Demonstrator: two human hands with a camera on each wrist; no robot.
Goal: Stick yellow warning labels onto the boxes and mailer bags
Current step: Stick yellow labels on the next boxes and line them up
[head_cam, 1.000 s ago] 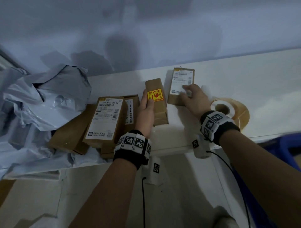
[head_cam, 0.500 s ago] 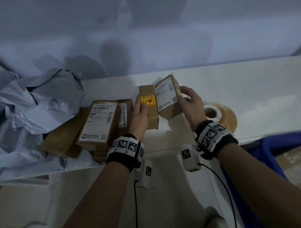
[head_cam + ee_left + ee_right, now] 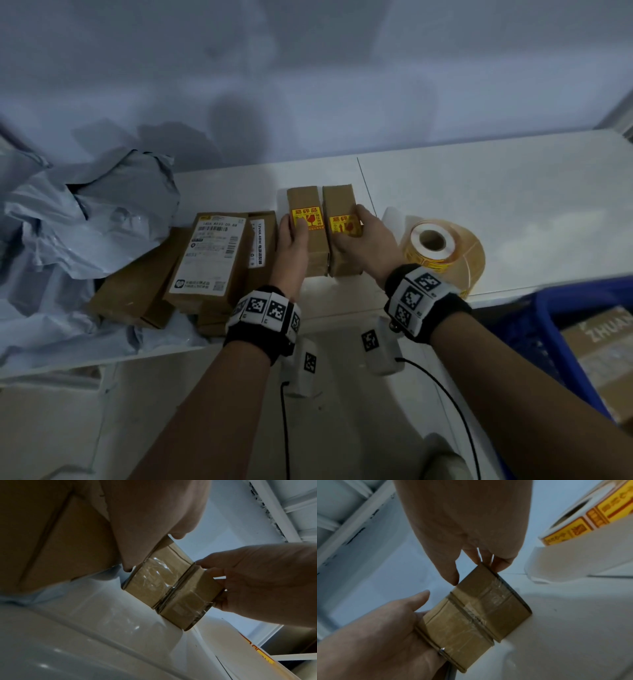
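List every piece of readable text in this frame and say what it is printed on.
"易碎品" on the yellow warning label of the left small box.
"易碎" showing on the yellow warning label of the right small box; the right hand covers the rest.
"12V4A 48W" on the white side strip.
"ZHUAN", cut off, on the carton in the blue bin.
Shipping label: too blurred to read.
Label roll: print too small.

Two small cardboard boxes (image 3: 476, 615) stand pressed side by side on the white table (image 3: 573, 635). The right hand (image 3: 467, 527) grips one from above, the left hand (image 3: 382, 635) holds the other; a roll of yellow labels (image 3: 590, 513) lies nearby.
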